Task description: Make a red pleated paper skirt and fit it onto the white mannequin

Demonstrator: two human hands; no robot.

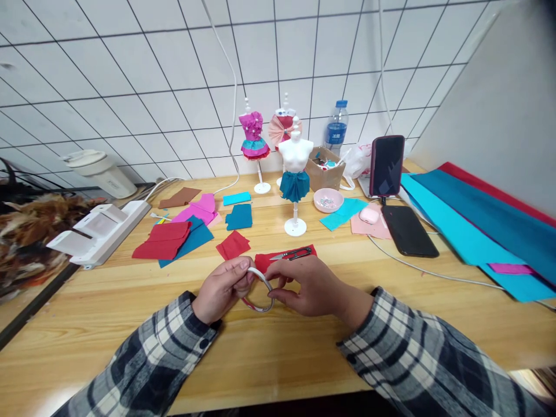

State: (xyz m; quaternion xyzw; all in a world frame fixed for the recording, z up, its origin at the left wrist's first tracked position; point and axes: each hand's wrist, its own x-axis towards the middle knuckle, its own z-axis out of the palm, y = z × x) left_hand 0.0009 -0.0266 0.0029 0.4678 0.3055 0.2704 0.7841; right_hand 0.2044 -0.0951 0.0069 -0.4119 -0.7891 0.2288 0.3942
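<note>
A thin roll of white tape [262,277] stands tilted between my two hands above the front of the table. My left hand [226,285] pinches its left side between thumb and fingers. On its right edge are the thumb and curled fingers of my right hand [306,284]. Just beyond my hands lie small black-handled thread snips [295,253] on a strip of red crepe paper [261,262]. Behind them stands a white mini dress form [296,152] wearing a gathered teal skirt [295,185]. A red paper piece [233,245] lies beyond my left hand.
Two dressed mini forms, one in a magenta top [252,126], stand behind with a cardboard box [324,174] and water bottle [337,126]. A pink bead bowl [329,200], phone [410,230] and cable are right; a power strip [110,231] is left.
</note>
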